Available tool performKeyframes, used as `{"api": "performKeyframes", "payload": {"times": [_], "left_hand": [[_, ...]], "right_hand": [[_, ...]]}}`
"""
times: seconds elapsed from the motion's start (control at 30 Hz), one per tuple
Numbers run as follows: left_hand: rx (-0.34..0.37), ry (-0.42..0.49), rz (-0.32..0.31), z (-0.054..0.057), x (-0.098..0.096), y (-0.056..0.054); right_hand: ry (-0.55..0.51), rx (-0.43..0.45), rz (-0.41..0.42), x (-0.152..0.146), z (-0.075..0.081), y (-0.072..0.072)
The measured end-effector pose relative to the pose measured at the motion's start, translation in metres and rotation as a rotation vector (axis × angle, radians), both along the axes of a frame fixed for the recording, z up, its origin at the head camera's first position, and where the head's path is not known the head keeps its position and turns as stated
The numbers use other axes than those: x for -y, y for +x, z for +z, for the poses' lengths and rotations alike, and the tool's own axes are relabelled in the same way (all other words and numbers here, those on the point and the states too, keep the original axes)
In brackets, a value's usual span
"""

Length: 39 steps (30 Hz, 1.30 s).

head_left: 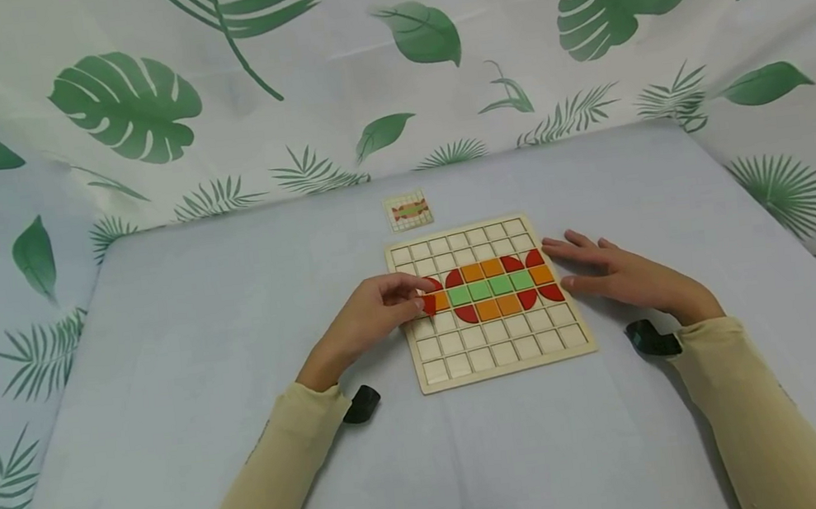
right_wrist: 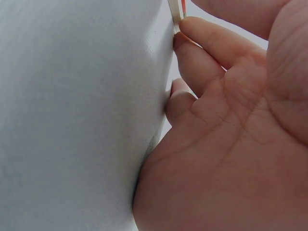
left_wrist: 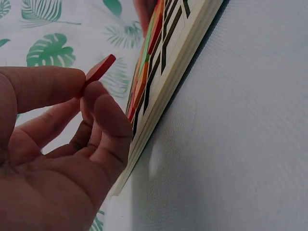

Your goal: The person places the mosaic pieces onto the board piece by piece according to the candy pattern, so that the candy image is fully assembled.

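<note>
Between thumb and fingertips my left hand (head_left: 377, 312) pinches a small red tile (left_wrist: 100, 69), raised over the left side of a wooden grid board (head_left: 510, 372). Tiles fill the middle rows of the board: a line of green squares (head_left: 480, 289), orange squares (head_left: 487, 310) and red quarter-round tiles (head_left: 466, 315). My right hand (head_left: 622, 273) rests on the table with fingers loosely extended, fingertips right at the board's right edge. In the right wrist view its palm faces the camera and holds nothing.
Behind the board lies a small pattern card (head_left: 399, 221) showing a similar red, orange and green design. A pale cloth covers the table (head_left: 236, 322). Leaf-printed fabric (head_left: 328, 64) hangs behind and at both sides.
</note>
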<state>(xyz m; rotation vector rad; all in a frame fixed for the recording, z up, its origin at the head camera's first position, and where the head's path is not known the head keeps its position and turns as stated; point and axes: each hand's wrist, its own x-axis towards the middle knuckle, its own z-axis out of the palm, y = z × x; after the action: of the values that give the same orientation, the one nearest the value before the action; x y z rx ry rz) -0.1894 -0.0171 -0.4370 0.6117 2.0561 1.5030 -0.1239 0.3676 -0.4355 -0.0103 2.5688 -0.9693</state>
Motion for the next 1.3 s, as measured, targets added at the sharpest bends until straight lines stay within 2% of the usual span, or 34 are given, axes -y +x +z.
{"api": "performKeyframes", "payload": {"times": [0.2, 0.43, 0.7, 1.0, 1.3], "left_hand": [[-0.053, -0.016, -0.058, -0.0014, -0.0015, 0.0008], [-0.066, -0.009, -0.074, -0.0028, -0.0017, 0.0013], [-0.108, -0.04, -0.143, -0.0025, -0.004, 0.0022], [-0.105, -0.02, -0.104, -0.0049, -0.0055, 0.0033], [-0.113, -0.05, -0.01, -0.0068, -0.0084, 0.005]], "right_hand": [[-0.003, 0.0, 0.0, -0.0008, -0.0015, -0.0023], [-0.004, 0.001, -0.001, -0.0004, -0.0013, -0.002], [-0.009, 0.002, -0.007, -0.0015, -0.0028, -0.002], [-0.016, -0.002, -0.006, -0.0023, -0.0044, -0.0012], [-0.017, -0.003, 0.0, -0.001, -0.0027, -0.0022]]}}
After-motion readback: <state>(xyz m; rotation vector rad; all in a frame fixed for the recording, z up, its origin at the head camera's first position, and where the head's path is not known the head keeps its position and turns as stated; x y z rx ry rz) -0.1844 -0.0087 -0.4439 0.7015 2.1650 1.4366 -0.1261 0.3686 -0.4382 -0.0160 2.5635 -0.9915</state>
